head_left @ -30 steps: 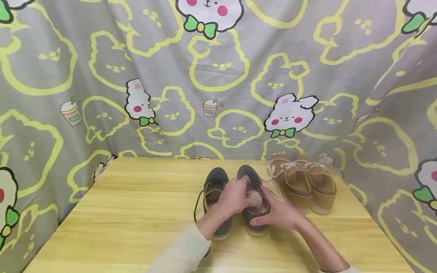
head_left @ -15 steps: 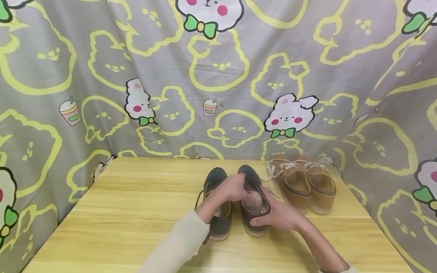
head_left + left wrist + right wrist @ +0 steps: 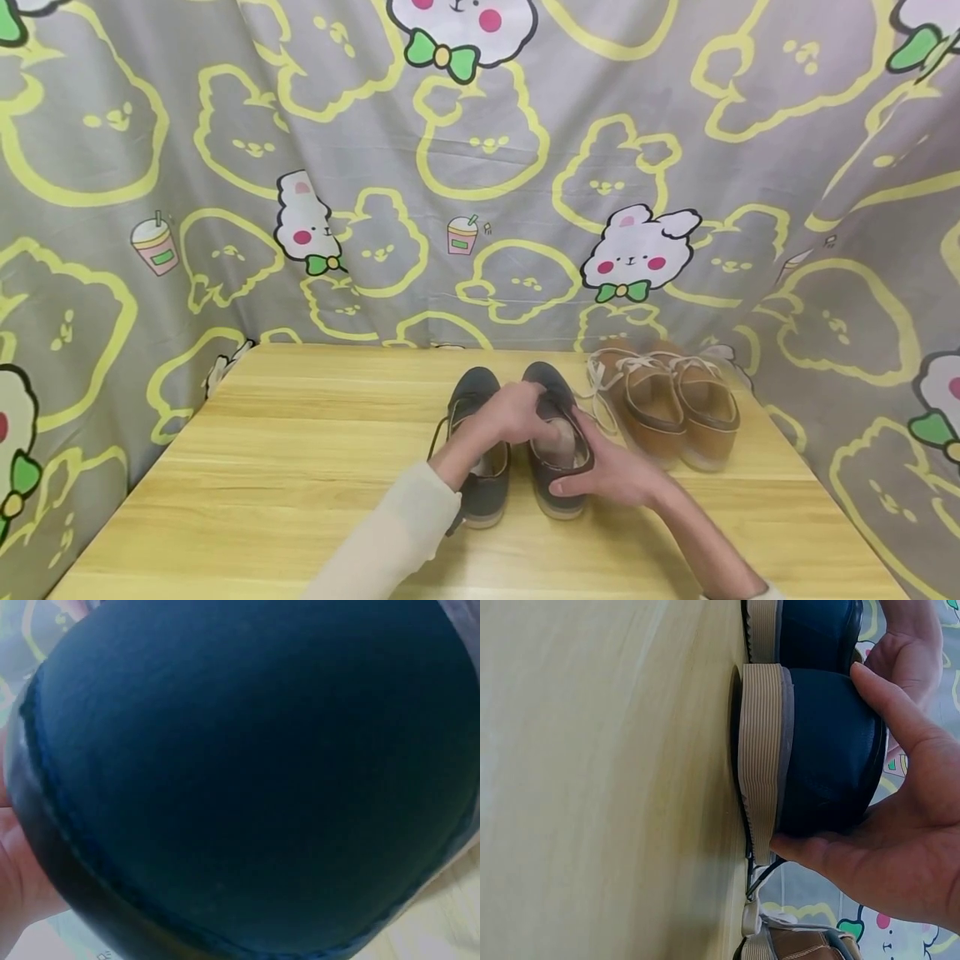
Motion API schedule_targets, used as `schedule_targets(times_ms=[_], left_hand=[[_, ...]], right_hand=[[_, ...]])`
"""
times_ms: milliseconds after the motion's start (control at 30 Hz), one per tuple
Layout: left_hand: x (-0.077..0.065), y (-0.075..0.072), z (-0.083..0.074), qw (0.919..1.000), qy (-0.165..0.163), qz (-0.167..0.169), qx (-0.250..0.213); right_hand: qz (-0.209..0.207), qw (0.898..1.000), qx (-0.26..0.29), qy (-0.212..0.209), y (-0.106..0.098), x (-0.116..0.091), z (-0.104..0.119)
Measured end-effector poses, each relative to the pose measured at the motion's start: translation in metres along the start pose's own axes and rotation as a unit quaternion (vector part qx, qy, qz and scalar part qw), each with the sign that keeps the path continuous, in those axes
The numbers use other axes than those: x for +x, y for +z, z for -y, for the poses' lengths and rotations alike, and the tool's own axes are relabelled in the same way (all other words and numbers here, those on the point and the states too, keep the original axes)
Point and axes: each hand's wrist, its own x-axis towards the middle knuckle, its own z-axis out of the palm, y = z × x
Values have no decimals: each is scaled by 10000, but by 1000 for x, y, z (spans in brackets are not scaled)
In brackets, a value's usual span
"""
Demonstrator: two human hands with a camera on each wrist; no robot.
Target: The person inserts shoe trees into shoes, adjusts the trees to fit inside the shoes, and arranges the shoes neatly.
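Note:
Two dark navy lace-up shoes with tan soles stand side by side, toes pointing away. My left hand [image 3: 517,417] is at the right shoe [image 3: 561,502], its thumb inside the opening and its fingers curled over the lacing area, which they hide. My right hand [image 3: 618,475] grips the same shoe around its right side and heel, thumb on the back; the right wrist view shows fingers and thumb spread across the heel [image 3: 829,750]. Beside it, the left shoe [image 3: 483,502] sits partly under my left forearm, a dark lace [image 3: 432,446] looping out on its left.
A pair of brown shoes [image 3: 701,446] with white laces [image 3: 600,375] stands at the back right of the wooden table [image 3: 300,467]. Patterned grey curtains [image 3: 480,167] enclose the table at the back and sides.
My left hand and forearm have shifted slightly up and left, with the wrist now over the left shoe. The right hand and both dark shoes have stayed in place.

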Motion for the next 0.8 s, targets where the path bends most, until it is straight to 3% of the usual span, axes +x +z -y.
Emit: schedule_targets(times_ms=[433,800], left_hand=[[5,8,1,9986,-31,-486,182],[1,12,-2,9958,-131,-900,144]], right_hand=[[-50,9999,-121,-111,-1,-1,3],[-127,9996,-183,-168,1,-1,5]])
